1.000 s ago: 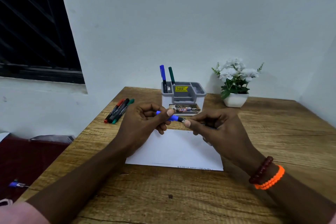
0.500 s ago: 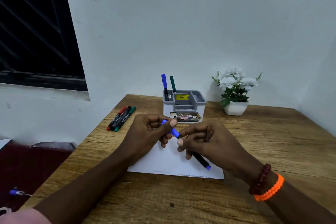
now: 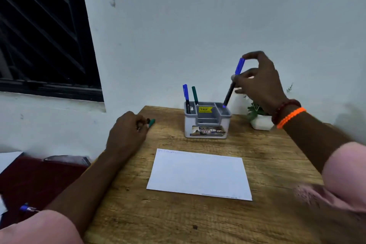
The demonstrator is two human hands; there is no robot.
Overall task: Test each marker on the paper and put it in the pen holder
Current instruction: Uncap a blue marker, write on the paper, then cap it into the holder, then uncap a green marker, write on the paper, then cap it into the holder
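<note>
My right hand (image 3: 259, 81) pinches a blue-capped marker (image 3: 229, 91) by its cap end, tilted over the grey pen holder (image 3: 207, 125). The marker's lower tip is at the rim of the holder's right compartment. A blue marker (image 3: 185, 93) and a green marker (image 3: 194, 94) stand in the left compartment. My left hand (image 3: 126, 134) lies on the table's far left with its fingers curled on the loose markers there; a green marker (image 3: 152, 123) sticks out from the fingertips. The white paper (image 3: 198, 174) lies flat in front of the holder, with faint scribbles at its top left corner.
A white pot with a plant (image 3: 261, 123) stands right of the holder, partly behind my right wrist. The wooden table (image 3: 158, 214) meets the wall at the back. Left of the table is a dark red surface with a blue pen (image 3: 27, 208).
My right hand has carried the capped blue marker from above the paper up to the holder. My left hand has let go of it and moved left to the loose markers.
</note>
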